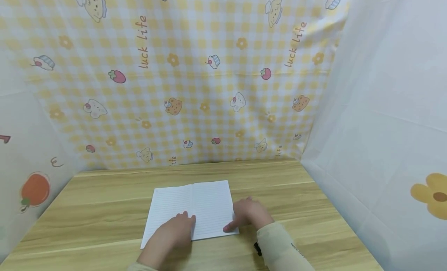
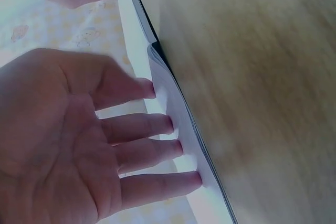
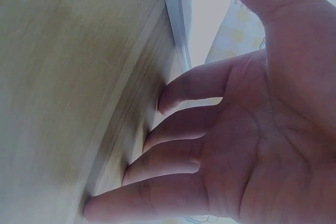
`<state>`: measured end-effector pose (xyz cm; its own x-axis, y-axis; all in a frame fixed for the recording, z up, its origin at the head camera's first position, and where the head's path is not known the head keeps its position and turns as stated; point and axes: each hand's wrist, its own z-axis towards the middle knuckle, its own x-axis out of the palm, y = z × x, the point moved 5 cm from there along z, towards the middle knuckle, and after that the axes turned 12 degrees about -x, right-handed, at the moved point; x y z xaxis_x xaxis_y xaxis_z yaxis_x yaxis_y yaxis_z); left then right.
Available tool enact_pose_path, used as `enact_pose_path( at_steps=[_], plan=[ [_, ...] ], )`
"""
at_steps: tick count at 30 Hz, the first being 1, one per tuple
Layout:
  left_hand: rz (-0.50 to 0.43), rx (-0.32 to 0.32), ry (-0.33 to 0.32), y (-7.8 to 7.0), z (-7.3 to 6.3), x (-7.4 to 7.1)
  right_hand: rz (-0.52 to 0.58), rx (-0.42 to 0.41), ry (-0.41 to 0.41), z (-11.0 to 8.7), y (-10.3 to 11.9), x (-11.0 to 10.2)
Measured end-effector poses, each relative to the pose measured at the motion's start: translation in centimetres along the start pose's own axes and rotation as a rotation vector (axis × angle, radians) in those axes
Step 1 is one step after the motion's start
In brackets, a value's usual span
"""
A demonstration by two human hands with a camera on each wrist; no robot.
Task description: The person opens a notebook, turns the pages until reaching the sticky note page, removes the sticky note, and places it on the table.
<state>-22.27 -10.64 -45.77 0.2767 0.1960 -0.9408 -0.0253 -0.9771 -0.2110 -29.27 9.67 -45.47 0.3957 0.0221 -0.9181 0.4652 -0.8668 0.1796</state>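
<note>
An open notebook with lined white pages lies flat on the table. My left hand is over the lower part of its left page, near the centre fold. In the left wrist view, the straight fingers touch the paper with their tips. At the right edge is my right hand, its thumb over the lower right corner of the right page. The right wrist view shows the other fingers spread, tips on the wood beside the notebook.
The wooden table extends around the notebook. A yellow checked curtain with cartoon prints hangs behind it. White sheets stand along both sides. Something small and black shows by the right sleeve.
</note>
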Motion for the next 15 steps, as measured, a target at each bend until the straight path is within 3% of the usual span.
enact_pose_path(
  at_steps=[6,15],
  plan=[
    [-0.048,-0.012,0.015,0.07,-0.01,-0.28,0.004,-0.006,0.002,0.03,0.13,0.09],
    [-0.044,-0.028,-0.057,-0.81,-0.15,0.01,0.018,0.016,0.009,0.19,0.46,0.41]
  ],
)
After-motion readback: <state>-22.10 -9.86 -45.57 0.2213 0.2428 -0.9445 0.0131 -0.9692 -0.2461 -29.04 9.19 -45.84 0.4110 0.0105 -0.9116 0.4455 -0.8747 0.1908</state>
